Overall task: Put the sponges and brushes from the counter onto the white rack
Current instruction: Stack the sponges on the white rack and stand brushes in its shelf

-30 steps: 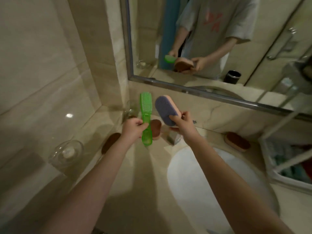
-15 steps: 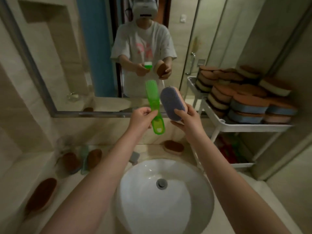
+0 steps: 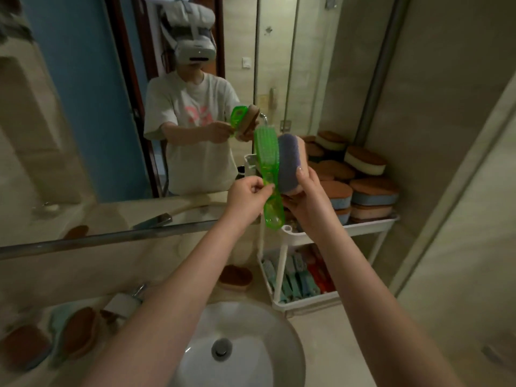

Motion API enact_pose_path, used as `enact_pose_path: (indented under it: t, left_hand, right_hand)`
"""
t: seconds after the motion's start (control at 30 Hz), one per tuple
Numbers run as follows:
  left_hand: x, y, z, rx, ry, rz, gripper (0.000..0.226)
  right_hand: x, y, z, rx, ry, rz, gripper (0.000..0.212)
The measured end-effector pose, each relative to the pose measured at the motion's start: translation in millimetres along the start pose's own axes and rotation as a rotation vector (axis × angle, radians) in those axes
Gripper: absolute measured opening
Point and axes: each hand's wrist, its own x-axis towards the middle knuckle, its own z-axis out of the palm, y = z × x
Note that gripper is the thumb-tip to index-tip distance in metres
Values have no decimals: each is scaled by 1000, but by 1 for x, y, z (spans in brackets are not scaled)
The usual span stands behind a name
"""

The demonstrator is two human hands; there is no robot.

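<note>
Above the sink, both hands are up in the air, close to the white rack. The left hand pinches the thin handle of the green brush between thumb and fingers, and the bristle end points up. The right hand has its fingers curled round the purple sponge, which stands on its end just beside the brush. I cannot tell if the two touch. Neither one is on the rack yet, so this looks like the carrying step, nearly at the rack. The top shelf is piled with sponges, and there is little room left. The sponge likely needs to go over the rim and be set down softly on a flat spot, so the pile does not tip. The lower shelf holds a row of brushes, so the green brush may belong there, and the left hand would have to go down for that. More work waits after this: a brown sponge sits on the counter near the rack, and other brown sponges lie far to the left of the sink.
</note>
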Motion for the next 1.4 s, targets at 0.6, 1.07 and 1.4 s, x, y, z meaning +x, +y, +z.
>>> enact_pose_path:
  t: [0.6,1.07,1.4]
  left_hand:
    - [50,28,86,-3,-3,-6,25]
    - [47,22,76,-27,42,-59,29]
    - [10,20,71,-53,54,-40,27]
  right_hand:
    - [57,-82,-122,-1146,336,-310,53]
    - [93,-62,-122,-1796,302,-293,49]
    - [64,-60,-109,-1652,409,-559,38]
